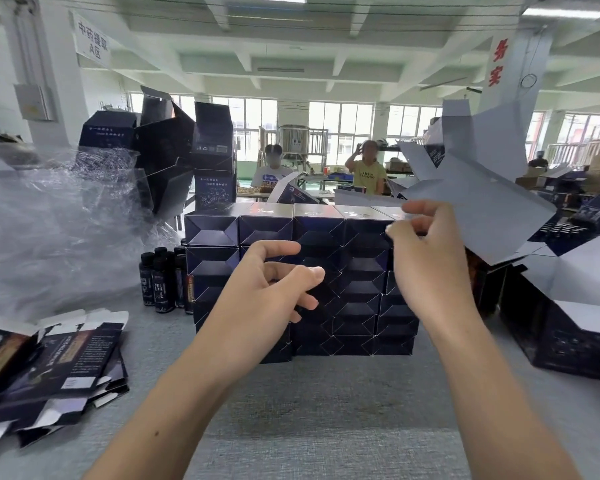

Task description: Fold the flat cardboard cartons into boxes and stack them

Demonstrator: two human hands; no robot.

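Boxes [264, 226], folded, stacked in rows on table [326, 410], just behind both hands. L hand [271, 282] in front of stack centre, fingers loosely curled, holding nothing. R hand [430, 251] higher, by stack's top-right corner, also loose & empty. Flat cartons [59, 362] piled far left, well apart from L hand.

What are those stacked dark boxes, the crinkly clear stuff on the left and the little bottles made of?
Stacked boxes: thin printed card, slight sheen; sharp creases and pale cut edges show.
Crinkly stuff: clear plastic film, wrinkled and glinting.
Bottles: dark, glossy; glass or plastic, cannot tell.
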